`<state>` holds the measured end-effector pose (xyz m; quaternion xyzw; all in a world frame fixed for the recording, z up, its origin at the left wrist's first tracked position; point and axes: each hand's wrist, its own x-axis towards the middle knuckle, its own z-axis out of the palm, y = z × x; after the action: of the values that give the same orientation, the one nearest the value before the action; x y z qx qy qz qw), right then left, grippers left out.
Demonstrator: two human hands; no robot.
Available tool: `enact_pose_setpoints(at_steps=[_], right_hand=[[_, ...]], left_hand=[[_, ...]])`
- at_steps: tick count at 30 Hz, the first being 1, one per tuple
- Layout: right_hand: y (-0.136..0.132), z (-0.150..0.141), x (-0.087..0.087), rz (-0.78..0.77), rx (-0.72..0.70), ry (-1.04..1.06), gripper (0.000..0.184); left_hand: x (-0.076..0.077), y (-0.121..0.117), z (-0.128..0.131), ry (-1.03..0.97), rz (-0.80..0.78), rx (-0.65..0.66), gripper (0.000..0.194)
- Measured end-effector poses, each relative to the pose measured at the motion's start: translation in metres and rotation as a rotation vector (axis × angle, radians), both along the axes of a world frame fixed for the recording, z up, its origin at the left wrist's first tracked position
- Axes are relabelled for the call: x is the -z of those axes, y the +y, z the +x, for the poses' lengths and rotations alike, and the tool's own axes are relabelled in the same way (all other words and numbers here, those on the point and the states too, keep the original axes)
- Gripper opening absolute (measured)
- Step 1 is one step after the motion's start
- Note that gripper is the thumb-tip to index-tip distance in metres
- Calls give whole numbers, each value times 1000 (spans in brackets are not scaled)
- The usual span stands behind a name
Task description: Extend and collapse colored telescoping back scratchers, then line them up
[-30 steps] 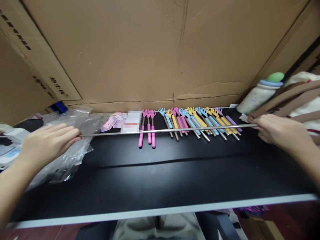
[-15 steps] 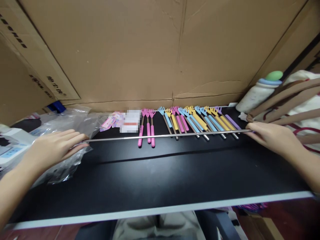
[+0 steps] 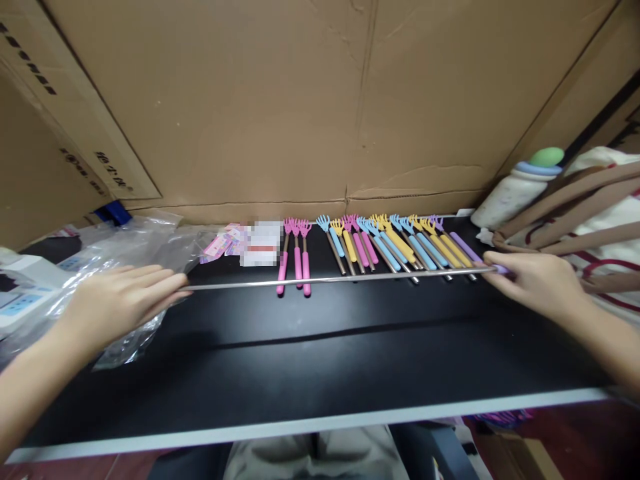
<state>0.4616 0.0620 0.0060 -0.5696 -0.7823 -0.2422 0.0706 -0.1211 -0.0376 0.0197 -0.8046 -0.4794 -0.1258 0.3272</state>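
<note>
Stretched level above the black table [image 3: 320, 373] is a long, thin telescopic back scratcher [image 3: 330, 280], its metal rod drawn out. My left hand [image 3: 120, 297] pinches its left end, and the tip there is hidden in the fingers. At the other end my right hand [image 3: 537, 287] is closed around it, with a bit of purple showing by the thumb. Behind the rod lie several back scratchers with pink, blue, yellow and purple claws and handles. Three pink back scratchers [image 3: 297, 257] lie left of a larger mixed row [image 3: 395, 247].
Clear plastic bags [image 3: 145, 253] lie at the left, near a white device [image 3: 25, 293]. Pink printed cards [image 3: 223, 241] and a white paper [image 3: 261, 243] lie at the back. A bottle [image 3: 515, 193] and a bag [image 3: 610, 213] stand right. Cardboard [image 3: 250, 107] walls the rear.
Both hands have come slightly closer together and a little toward me, bringing the rod with them. More of the purple part shows at my right hand. The laid-out scratchers stay put.
</note>
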Motion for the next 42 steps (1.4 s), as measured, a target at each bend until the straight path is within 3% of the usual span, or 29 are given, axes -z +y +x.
enact_pose_setpoints(at_steps=[3,8,17,25,36,39,42], right_hand=[[-17,-52,-3,24,-156,-29,21],[-38,-125,0,85,-337,13,20],[-53,-151,4,47,-371,-7,18],[-67,-198,8,-66,-421,1,11],[-65,-199,6,14,-576,16,32],[-64,-186,1,73,-576,-39,34],[-53,-153,-2,150,-544,-74,36]], left_hand=[[1,5,40,192,34,92,30],[5,12,94,166,8,157,30],[16,4,120,80,-111,141,29],[17,2,159,1,-163,161,21],[16,3,154,2,-117,167,22],[14,1,141,19,-110,156,25],[10,0,112,69,-48,114,27]])
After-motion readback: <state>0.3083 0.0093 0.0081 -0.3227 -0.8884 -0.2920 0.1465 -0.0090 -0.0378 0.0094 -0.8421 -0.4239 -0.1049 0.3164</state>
